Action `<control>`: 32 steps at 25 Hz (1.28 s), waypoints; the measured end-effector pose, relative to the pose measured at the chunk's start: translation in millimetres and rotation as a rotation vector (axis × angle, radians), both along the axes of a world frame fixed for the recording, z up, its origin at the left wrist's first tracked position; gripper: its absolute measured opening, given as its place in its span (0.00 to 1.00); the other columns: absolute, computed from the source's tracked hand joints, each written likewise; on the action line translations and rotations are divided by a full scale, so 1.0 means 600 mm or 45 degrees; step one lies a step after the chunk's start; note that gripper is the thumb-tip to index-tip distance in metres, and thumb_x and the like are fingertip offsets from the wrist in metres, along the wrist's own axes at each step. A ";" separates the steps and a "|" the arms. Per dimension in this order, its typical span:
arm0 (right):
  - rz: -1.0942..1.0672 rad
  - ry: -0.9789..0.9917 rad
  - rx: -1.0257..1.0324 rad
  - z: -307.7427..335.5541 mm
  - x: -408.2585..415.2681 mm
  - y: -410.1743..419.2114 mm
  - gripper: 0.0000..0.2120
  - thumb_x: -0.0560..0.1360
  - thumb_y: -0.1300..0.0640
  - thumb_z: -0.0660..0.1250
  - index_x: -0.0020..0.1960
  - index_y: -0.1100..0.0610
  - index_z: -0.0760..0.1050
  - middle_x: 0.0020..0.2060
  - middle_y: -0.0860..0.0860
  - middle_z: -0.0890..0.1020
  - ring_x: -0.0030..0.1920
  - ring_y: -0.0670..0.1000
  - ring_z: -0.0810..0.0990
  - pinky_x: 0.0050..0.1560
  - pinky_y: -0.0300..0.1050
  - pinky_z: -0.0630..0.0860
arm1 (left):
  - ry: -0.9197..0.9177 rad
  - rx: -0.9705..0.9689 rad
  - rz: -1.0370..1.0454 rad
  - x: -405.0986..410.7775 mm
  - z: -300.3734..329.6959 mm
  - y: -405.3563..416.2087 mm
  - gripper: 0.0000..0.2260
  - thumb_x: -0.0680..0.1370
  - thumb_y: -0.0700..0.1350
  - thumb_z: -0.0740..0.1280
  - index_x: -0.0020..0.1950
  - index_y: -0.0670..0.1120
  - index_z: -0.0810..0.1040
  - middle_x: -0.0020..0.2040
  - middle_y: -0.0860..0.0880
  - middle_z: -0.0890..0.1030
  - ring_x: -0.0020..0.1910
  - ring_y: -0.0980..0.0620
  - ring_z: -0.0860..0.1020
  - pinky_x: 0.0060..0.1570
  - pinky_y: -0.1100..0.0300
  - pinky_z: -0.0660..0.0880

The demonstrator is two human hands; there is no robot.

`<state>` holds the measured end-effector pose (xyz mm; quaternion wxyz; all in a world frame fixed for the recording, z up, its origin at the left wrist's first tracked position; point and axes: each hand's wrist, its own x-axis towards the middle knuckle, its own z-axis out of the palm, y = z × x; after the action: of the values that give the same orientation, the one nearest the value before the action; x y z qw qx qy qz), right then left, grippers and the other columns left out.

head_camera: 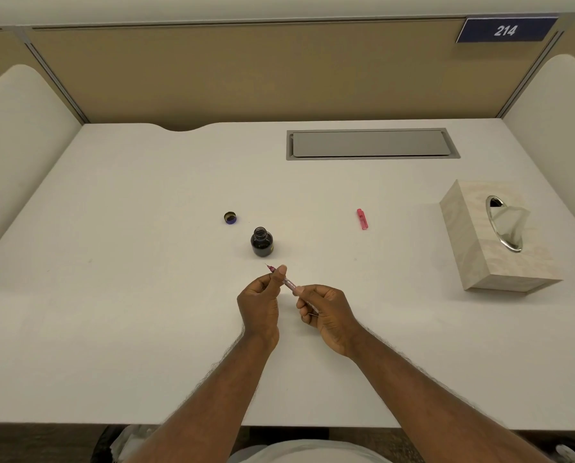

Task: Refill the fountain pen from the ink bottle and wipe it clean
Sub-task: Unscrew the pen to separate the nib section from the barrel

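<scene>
A pink translucent fountain pen is held in both hands above the white desk, its nib pointing up-left toward the ink bottle. My left hand pinches the pen near the nib end. My right hand grips the rear of the barrel. The dark glass ink bottle stands uncapped just beyond the nib. Its purple cap lies upside down to the bottle's upper left. The pink pen cap lies on the desk to the right.
A beige tissue box with a tissue sticking out sits at the right. A grey cable-tray lid is set into the desk at the back. Padded partitions wall the desk at the left, right and rear.
</scene>
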<state>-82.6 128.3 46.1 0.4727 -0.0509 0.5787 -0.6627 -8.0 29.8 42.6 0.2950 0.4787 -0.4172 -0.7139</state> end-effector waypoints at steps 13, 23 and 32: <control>0.019 0.085 -0.005 0.001 -0.016 -0.004 0.09 0.74 0.60 0.69 0.49 0.65 0.81 0.32 0.52 0.78 0.32 0.47 0.73 0.39 0.41 0.73 | 0.021 -0.082 -0.139 0.010 0.001 -0.007 0.06 0.77 0.43 0.70 0.45 0.47 0.86 0.46 0.51 0.86 0.50 0.52 0.79 0.53 0.58 0.74; 0.108 -0.076 0.043 0.005 -0.009 -0.010 0.15 0.77 0.49 0.64 0.46 0.61 0.81 0.32 0.50 0.79 0.31 0.46 0.74 0.37 0.39 0.74 | -0.048 -0.174 -0.093 0.008 -0.002 -0.020 0.04 0.75 0.42 0.72 0.43 0.45 0.86 0.39 0.52 0.83 0.39 0.58 0.76 0.49 0.58 0.73; -0.004 -0.177 0.001 0.008 -0.008 -0.009 0.09 0.75 0.56 0.68 0.49 0.62 0.79 0.34 0.53 0.78 0.33 0.47 0.75 0.36 0.39 0.75 | -0.035 -0.134 -0.042 -0.001 0.005 -0.018 0.03 0.75 0.40 0.72 0.43 0.46 0.86 0.42 0.53 0.86 0.44 0.58 0.79 0.55 0.57 0.74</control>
<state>-87.4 122.9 51.1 0.5108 -0.0038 0.5447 -0.6651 -8.7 19.3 45.8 0.3021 0.4654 -0.4659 -0.6892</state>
